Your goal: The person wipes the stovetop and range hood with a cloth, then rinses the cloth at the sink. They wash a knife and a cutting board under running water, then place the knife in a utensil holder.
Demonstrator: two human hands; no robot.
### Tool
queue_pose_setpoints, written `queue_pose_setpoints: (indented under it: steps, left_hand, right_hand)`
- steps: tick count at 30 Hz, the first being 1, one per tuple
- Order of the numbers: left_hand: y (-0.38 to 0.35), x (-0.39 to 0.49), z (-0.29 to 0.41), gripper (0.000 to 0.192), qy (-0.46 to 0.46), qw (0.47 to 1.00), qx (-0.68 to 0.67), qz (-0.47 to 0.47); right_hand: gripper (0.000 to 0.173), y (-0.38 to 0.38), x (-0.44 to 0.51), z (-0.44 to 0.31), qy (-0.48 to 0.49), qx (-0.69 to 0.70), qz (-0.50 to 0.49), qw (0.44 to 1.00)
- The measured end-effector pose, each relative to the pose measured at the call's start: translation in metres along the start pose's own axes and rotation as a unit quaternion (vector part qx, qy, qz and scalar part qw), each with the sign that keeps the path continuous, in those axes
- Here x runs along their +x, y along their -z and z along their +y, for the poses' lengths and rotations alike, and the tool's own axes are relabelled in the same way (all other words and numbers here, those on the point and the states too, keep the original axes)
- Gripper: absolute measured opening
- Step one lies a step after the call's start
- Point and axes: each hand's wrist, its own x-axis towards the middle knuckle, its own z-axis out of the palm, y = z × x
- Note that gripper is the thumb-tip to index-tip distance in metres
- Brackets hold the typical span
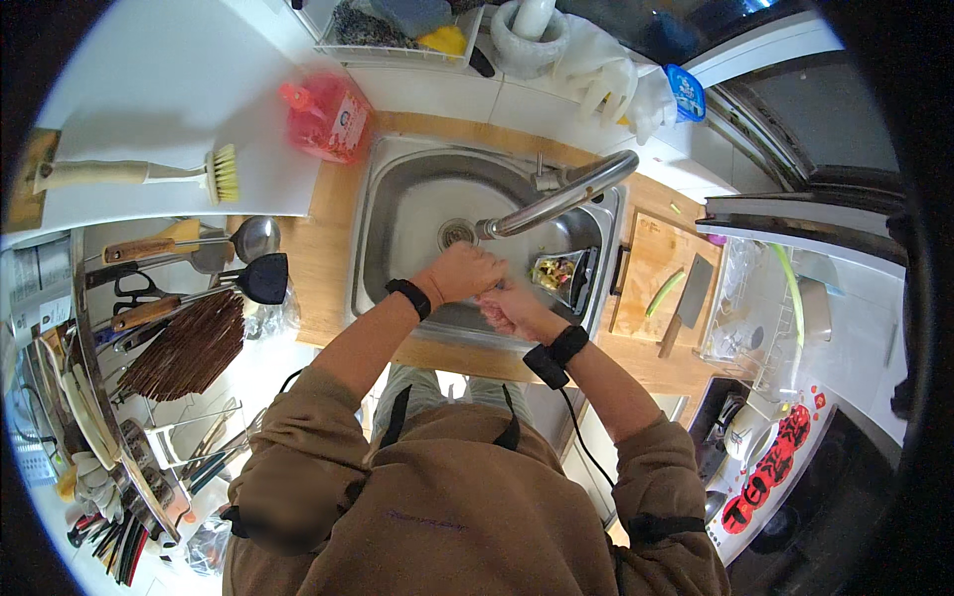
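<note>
My left hand [463, 273] and my right hand [518, 307] meet over the front half of a stainless steel sink [406, 205]. The fingers of both are curled inward. A tiny bluish bit shows between them, too small and covered to name. Just beyond my left hand is the drain strainer [456, 234]. The curved metal faucet [570, 197] reaches over the basin, its spout end above the strainer; no running water can be made out. To the right of my hands, a sink-corner strainer holder [581, 279] contains food scraps [555, 273].
Right of the sink, a wooden cutting board [645, 257] bears a cleaver [695, 294] and a green vegetable piece [665, 293]. A pink pump bottle [328, 119] stands behind left. Hanging utensils [257, 238] and brown chopsticks [190, 346] crowd the left; a stone mortar [528, 45] is behind.
</note>
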Motion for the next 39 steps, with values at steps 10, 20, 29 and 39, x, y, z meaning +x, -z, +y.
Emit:
queue_pose_setpoints:
  steps: [10,20,29,39]
  left_hand:
    - [-0.025,-0.008,-0.005,0.029,0.037,0.997,-0.04,-0.061]
    - [0.001,-0.111,0.029,0.061,0.477,0.725,-0.491,-0.072]
    - [0.196,-0.088,0.002,0.035,0.35,0.768,-0.404,0.352]
    - [0.473,0.058,-0.077,0.031,0.213,0.804,0.221,0.509]
  right_hand:
    - [0.028,0.016,0.026,0.031,0.024,-0.006,-0.084,0.996]
    - [0.054,0.056,-0.009,0.055,0.27,-0.547,0.259,0.749]
    - [0.028,0.055,-0.085,0.074,0.335,-0.541,0.291,0.715]
    - [0.025,0.036,-0.137,0.094,0.309,-0.441,0.353,0.765]
